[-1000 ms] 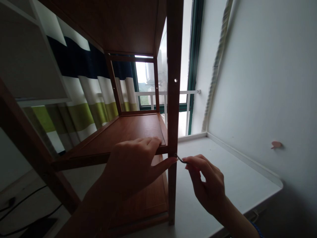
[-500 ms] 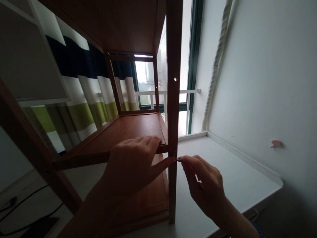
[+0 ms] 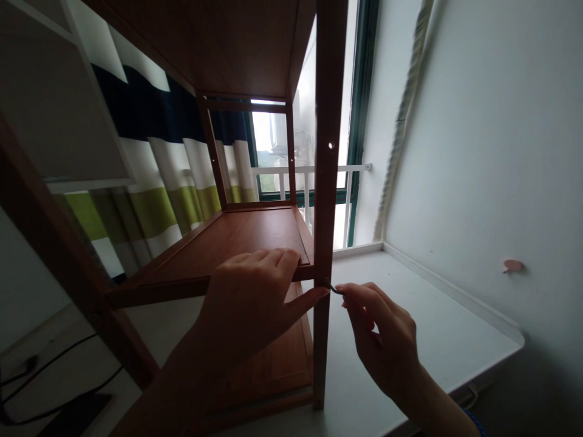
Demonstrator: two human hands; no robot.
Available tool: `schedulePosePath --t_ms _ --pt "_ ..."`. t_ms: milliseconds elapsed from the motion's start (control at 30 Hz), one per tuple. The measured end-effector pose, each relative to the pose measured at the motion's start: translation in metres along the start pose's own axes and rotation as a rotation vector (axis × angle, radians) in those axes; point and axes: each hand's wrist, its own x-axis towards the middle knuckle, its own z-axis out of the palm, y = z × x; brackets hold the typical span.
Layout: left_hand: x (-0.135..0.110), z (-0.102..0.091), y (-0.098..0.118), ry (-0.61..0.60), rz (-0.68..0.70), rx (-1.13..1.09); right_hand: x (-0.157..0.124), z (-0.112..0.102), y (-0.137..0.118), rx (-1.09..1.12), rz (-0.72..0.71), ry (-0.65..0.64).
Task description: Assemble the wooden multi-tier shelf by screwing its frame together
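A dark brown wooden shelf rack stands before me, with a middle shelf board (image 3: 259,227) joined to an upright post (image 3: 328,200). My left hand (image 3: 250,297) is wrapped over the front edge of that shelf, its thumb stretched to the post. To the right of the post, my right hand (image 3: 385,325) pinches a thin, bent hex key (image 3: 337,291) between thumb and fingertips. The key's far end meets the post beside the left thumb tip, at the shelf joint; a fitting there is too small to make out.
A white bed-like surface (image 3: 410,315) with a raised rim lies to the right, along a white wall bearing a pink hook (image 3: 513,266). Behind the rack are a striped curtain (image 3: 155,206) and a barred window (image 3: 273,145). Black cables (image 3: 59,352) run at lower left.
The view has shifted slightly. My right hand and the outer end of the hex key have swung a little away from the post. My left hand keeps its grip on the shelf.
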Motion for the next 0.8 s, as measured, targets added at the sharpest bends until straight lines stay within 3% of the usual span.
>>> schedulePosePath --t_ms 200,400,500,800 --pt "0.0 0.005 -0.002 0.137 0.061 0.018 0.0 0.0 -0.002 -0.017 0.016 -0.016" --pt "-0.022 0.009 0.006 0.556 0.161 -0.005 0.0 0.002 0.0 0.016 0.029 -0.011" --pt "-0.038 0.015 0.015 0.668 0.187 -0.075 -0.001 0.004 0.002 0.058 0.013 0.005" --pt "-0.044 0.019 0.036 0.485 -0.089 -0.271 0.016 0.005 -0.001 0.033 -0.127 -0.039"
